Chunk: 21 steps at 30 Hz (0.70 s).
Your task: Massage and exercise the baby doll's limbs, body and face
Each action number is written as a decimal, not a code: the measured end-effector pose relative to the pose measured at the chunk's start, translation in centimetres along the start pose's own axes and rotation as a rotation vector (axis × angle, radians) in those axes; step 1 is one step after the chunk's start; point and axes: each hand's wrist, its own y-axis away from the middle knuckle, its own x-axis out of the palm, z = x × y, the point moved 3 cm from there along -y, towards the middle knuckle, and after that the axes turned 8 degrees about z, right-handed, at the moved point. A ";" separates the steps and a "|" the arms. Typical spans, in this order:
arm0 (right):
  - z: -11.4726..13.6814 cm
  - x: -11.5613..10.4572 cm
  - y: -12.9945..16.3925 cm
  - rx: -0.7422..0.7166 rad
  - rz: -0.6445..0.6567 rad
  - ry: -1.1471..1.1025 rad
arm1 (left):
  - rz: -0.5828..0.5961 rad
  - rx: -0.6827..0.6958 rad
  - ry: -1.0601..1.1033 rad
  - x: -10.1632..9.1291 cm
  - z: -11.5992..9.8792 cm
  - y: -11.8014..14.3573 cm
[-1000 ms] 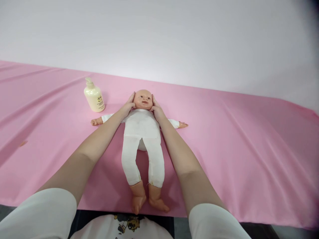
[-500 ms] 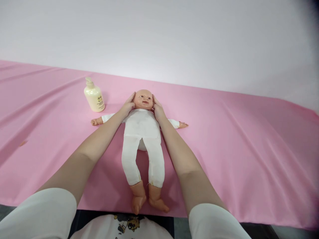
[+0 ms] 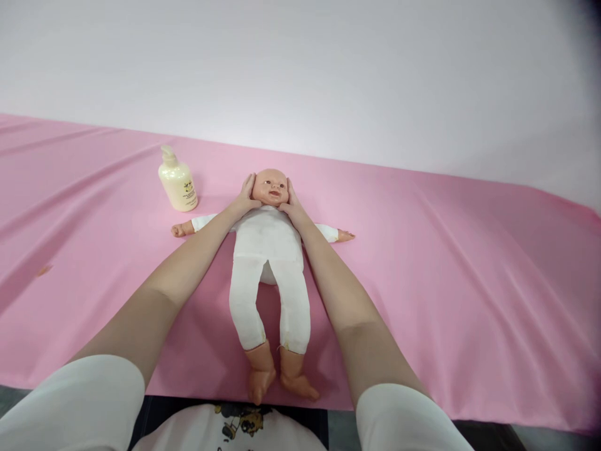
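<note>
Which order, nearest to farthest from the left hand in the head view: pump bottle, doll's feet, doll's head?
1. Doll's head: touching the left hand, on its right.
2. Pump bottle: standing to its left.
3. Doll's feet: at the near edge of the pink cloth.

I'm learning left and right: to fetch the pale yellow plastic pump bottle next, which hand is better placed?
Probably the left hand: the pump bottle stands nearer it. The right hand is farther, across the bald plastic head of the white-clothed doll. Both hands touch that head.
</note>
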 end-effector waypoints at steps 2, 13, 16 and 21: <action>0.0 -0.1 0.0 -0.014 0.025 -0.010 | -0.022 -0.029 -0.053 -0.1 0.0 0.0; -0.4 -0.3 -0.9 -0.089 0.028 0.032 | -0.051 -0.052 -0.108 -0.2 0.8 -1.0; -0.5 -0.3 -1.1 -0.090 0.010 0.039 | -0.068 -0.052 -0.129 -0.4 1.3 -1.4; -0.8 -0.4 -1.3 -0.083 0.003 0.013 | -0.072 -0.043 -0.135 -0.5 2.4 -2.0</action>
